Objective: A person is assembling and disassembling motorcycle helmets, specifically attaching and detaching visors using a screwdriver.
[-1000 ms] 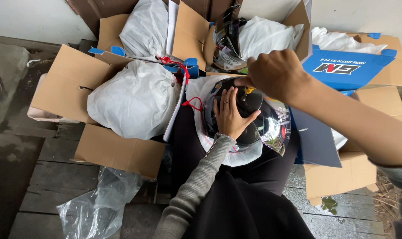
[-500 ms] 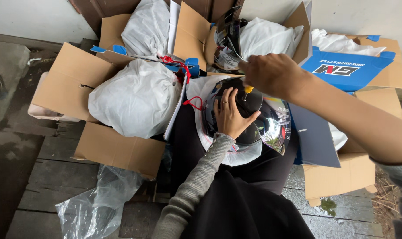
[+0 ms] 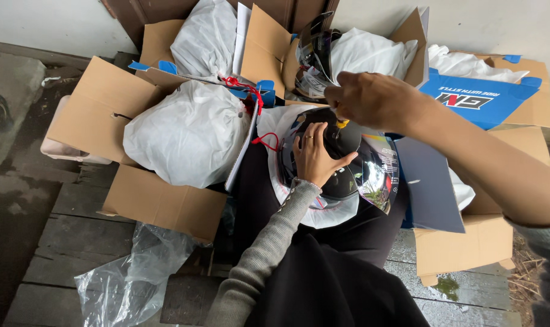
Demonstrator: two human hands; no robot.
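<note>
L hand [image 3: 316, 154] spread flat on helmet [image 3: 347, 175] in lap; R hand [image 3: 372, 100] pinching yellow-handled tool [image 3: 343, 123] above.

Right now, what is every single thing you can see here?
Helmet: one, glossy black with a mirrored visor, on the person's lap, on a white bag.
Small tool: one, yellow tip, in the right hand above the helmet.
Cardboard boxes: several, brown with blue flaps, open, around the lap.
White bags: several, stuffed in the boxes.
Spare visor: one, dark, in the top middle box.
Red cord: one, by the left box's bag.
Clear plastic bag: one, crumpled, on the dark wooden floor, bottom left.
Left hand: flat on the helmet, grey sleeve.
Right hand: pinching the tool.
</note>
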